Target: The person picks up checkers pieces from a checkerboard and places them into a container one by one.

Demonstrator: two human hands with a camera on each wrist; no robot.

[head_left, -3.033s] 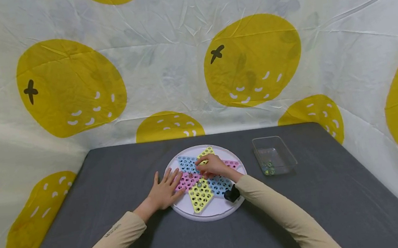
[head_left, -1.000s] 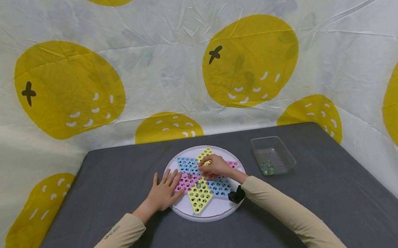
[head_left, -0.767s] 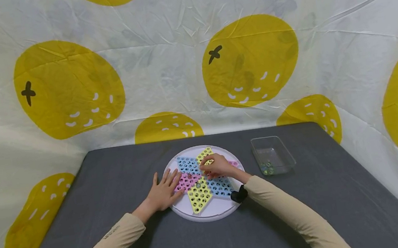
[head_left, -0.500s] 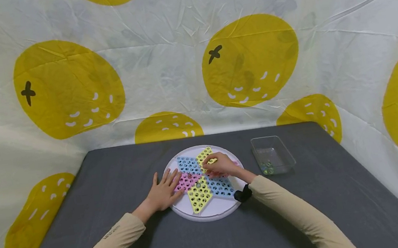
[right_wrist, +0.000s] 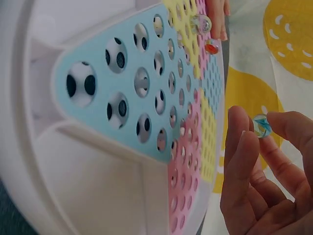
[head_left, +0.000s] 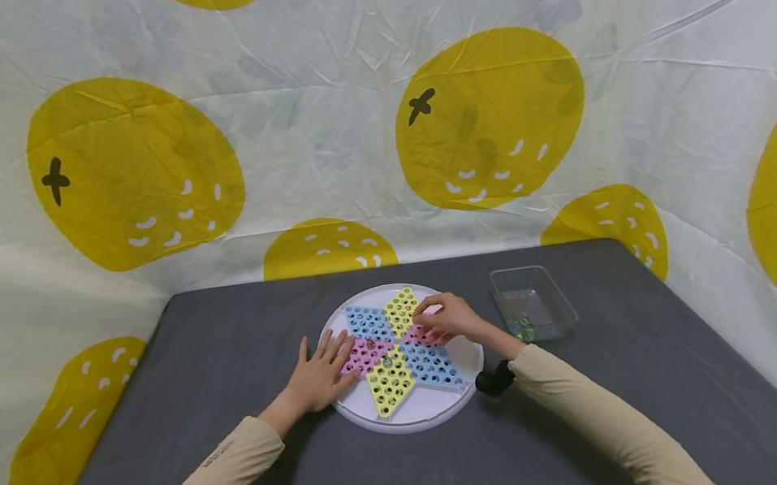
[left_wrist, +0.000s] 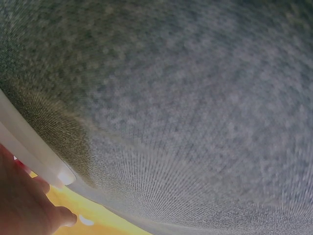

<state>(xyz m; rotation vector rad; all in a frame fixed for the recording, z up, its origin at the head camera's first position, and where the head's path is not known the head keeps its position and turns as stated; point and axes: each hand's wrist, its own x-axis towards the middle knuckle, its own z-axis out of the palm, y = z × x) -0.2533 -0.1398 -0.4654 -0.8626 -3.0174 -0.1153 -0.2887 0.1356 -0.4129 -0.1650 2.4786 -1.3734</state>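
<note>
Right hand (head_left: 446, 318) shifted rightward off yellow, pinching marble (right_wrist: 261, 125) by fingertips; left hand (head_left: 320, 373) flat—loose pinch could drop it.

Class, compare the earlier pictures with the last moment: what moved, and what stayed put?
The right hand drew rightward off the yellow section towards the clear tray, pinching a marble. The left hand stayed flat on the board's left edge; board and tray did not shift.
</note>
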